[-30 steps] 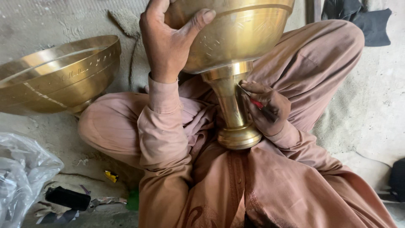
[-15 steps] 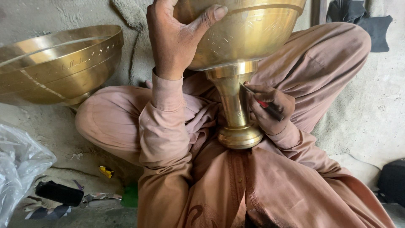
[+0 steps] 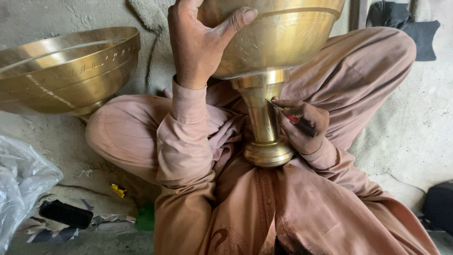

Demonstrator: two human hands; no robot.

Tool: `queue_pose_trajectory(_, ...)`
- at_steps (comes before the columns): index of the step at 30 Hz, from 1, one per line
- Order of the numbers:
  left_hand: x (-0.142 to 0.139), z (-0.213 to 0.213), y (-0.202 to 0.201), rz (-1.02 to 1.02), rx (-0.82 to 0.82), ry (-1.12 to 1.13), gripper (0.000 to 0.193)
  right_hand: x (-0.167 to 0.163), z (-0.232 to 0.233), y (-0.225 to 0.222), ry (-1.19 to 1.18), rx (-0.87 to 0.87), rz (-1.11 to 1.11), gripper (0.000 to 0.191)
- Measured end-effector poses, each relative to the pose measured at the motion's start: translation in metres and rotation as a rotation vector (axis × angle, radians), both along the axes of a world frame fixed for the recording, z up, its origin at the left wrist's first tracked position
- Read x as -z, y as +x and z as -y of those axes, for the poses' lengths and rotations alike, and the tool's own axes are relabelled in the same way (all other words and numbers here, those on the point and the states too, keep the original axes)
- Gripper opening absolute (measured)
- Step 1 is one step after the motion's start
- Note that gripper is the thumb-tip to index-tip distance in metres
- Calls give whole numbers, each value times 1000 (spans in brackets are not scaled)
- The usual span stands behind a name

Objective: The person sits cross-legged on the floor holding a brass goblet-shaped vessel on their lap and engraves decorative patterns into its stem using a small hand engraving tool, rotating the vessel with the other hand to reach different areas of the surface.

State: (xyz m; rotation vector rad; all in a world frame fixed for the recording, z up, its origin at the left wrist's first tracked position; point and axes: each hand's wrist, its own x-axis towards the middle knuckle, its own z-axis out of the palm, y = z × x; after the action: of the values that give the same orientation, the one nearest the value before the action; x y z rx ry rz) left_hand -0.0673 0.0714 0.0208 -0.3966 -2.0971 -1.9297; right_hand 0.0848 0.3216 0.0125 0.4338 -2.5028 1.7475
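bracing the brass footed vase [image 3: 269,61] in the lap with left hand [image 3: 198,47] fingers clamped on its bowl, right hand [image 3: 302,127] should keep its pinched engraving tool [image 3: 295,120] steady against the stem.

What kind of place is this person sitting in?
Probably a small metal-craft workshop, worked on the floor. The left hand steadies a brass pedestal bowl, the right hand holds an engraving tool against its stem, and another brass bowl lies nearby.
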Motion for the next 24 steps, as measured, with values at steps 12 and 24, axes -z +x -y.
queue_pose_trajectory(12,0,1,1,-32,-5,18,43,-10,-1,-1,126,-87,-35,10)
queue_pose_trajectory(24,4,1,0,-70,-9,34,49,-16,1,1,127,-178,38,7)
